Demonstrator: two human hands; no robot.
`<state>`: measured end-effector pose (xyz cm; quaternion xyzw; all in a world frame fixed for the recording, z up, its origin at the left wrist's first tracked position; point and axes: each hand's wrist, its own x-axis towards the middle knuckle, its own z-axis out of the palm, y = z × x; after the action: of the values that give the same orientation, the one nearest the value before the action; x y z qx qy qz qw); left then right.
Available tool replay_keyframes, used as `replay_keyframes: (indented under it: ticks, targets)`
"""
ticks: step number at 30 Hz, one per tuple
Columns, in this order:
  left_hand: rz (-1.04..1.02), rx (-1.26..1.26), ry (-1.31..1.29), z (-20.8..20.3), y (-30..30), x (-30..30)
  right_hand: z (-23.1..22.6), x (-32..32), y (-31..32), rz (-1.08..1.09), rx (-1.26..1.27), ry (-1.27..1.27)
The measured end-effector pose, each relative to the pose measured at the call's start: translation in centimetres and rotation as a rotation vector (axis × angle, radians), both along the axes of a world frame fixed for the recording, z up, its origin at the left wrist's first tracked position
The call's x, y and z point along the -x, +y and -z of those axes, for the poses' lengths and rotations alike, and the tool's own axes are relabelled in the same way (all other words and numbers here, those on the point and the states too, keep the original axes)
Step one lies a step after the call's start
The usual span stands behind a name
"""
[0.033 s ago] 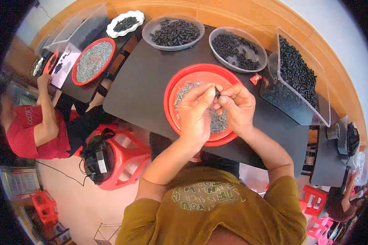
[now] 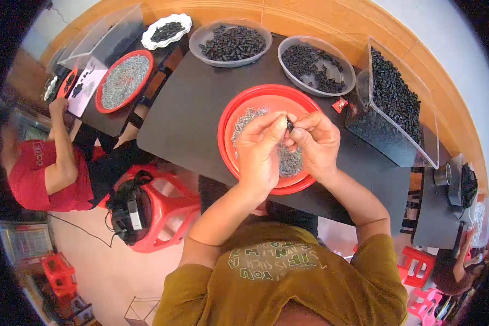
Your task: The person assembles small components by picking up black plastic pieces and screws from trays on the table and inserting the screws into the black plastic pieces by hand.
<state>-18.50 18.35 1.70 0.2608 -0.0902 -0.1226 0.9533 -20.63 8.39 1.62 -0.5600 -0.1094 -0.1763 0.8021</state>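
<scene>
Above a red basin (image 2: 226,117), my two hands meet with a small black plastic piece (image 2: 289,126) pinched between their fingertips. My left hand (image 2: 259,149) grips it from the left with thumb and forefinger. From the other side, my right hand (image 2: 319,142) pinches at the same piece; its fingers partly cover it. Small silvery metal parts (image 2: 291,163) lie in the basin beneath, partly hidden by my hands. Whether a metal part is also between my fingers cannot be made out.
Two clear round bowls (image 2: 198,53) (image 2: 349,81) hold black pieces at the table's back. A clear bin (image 2: 391,119) full of them stands right, beside a small red packet (image 2: 339,105). Leftward, a person in red (image 2: 54,174) sits near another red tray of metal parts (image 2: 126,81).
</scene>
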Motion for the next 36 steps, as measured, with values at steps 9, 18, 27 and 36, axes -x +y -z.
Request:
replay_keyframes:
  ticks: [9,18,27,36]
  targets:
    - [-0.129,-0.05,-0.275,0.1,0.0,-0.2,-0.1,0.0,-0.2,-0.051,0.006,0.011]
    - [0.004,0.059,0.0,0.8,-0.2,-0.5,-0.2,-1.1,-0.5,0.114,0.31,-0.123]
    - [0.117,0.007,0.031,1.3,0.1,-0.3,-1.0,-1.4,-2.1,0.164,0.825,-0.26]
    - [0.127,-0.177,0.07,2.0,1.4,-6.8,-0.8,-3.3,-4.1,0.072,0.299,0.125]
